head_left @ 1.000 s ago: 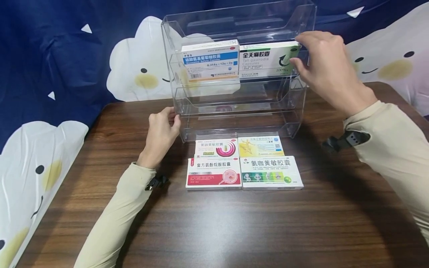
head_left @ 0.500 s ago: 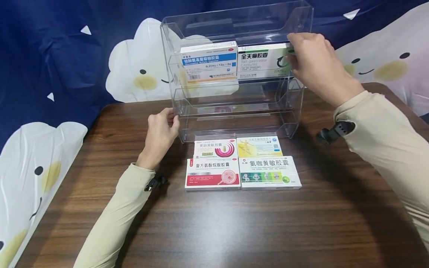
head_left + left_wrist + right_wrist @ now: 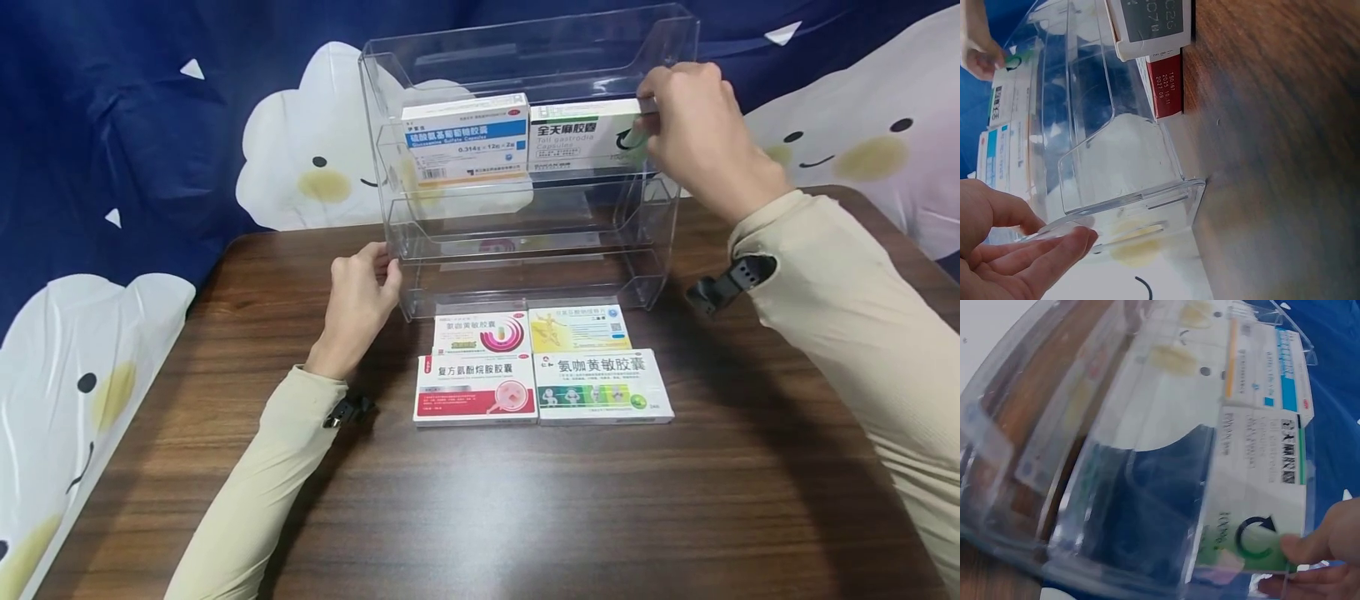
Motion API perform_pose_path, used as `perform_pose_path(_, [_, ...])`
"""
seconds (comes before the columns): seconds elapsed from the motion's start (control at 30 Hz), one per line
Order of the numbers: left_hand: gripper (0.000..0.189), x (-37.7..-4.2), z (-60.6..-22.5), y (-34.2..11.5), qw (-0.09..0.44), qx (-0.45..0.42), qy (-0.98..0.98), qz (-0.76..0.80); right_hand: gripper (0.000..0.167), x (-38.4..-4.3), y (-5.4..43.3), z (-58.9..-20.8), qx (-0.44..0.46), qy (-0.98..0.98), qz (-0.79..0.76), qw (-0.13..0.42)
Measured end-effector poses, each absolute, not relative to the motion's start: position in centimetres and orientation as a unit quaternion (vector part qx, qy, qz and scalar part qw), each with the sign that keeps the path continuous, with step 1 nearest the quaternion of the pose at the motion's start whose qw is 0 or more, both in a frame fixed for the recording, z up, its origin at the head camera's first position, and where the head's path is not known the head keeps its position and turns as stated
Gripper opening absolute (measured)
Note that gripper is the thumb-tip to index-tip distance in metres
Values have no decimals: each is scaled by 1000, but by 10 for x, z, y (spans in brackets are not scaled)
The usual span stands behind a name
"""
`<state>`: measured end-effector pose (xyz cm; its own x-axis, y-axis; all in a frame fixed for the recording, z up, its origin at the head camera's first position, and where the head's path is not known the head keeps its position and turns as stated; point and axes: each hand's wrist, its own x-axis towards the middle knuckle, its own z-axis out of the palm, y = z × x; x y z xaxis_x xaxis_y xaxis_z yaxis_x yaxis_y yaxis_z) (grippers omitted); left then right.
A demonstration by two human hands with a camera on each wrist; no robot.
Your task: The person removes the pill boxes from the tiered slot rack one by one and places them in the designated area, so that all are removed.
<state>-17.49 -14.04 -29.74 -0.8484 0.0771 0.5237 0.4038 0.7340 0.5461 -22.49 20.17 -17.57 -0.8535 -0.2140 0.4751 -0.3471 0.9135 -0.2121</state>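
Observation:
A clear plastic tiered rack (image 3: 525, 208) stands at the back of the table. My left hand (image 3: 360, 300) pinches the rack's left side panel; in the left wrist view, thumb and fingers (image 3: 1054, 256) lie on either side of that panel. My right hand (image 3: 693, 137) holds the right end of a white and green medicine box (image 3: 573, 142) in an upper tier, thumb on its front. Beside it in the same tier leans a white and blue medicine box (image 3: 465, 137). In the right wrist view the two boxes stand end to end.
In front of the rack several medicine boxes lie flat in two rows: a pink-ringed box (image 3: 480, 333), a yellow box (image 3: 581, 329), a red box (image 3: 476, 392) and a green-banded box (image 3: 603, 387). Behind the wooden table (image 3: 465, 508) hangs a blue curtain (image 3: 150, 108) with clouds.
My right hand has shifted left and covers more of the white and green box's right end. The rack and its boxes appear slightly further left. My left hand keeps its hold.

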Motion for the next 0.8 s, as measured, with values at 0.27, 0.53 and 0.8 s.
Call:
perform_pose_path(0.27, [22, -175, -298, -140, 244, -135, -899, -337, 32, -218, 205, -157, 97, -953, 186, 218])
perform_pose_path(0.53, [22, -174, -299, -140, 241, -128, -902, -335, 35, -202, 221, -142, 67, -925, 264, 264])
perform_pose_path(0.8, [21, -175, -298, -139, 247, -131, -902, -329, 19, -184, 247, -151, 117, -878, 419, 201])
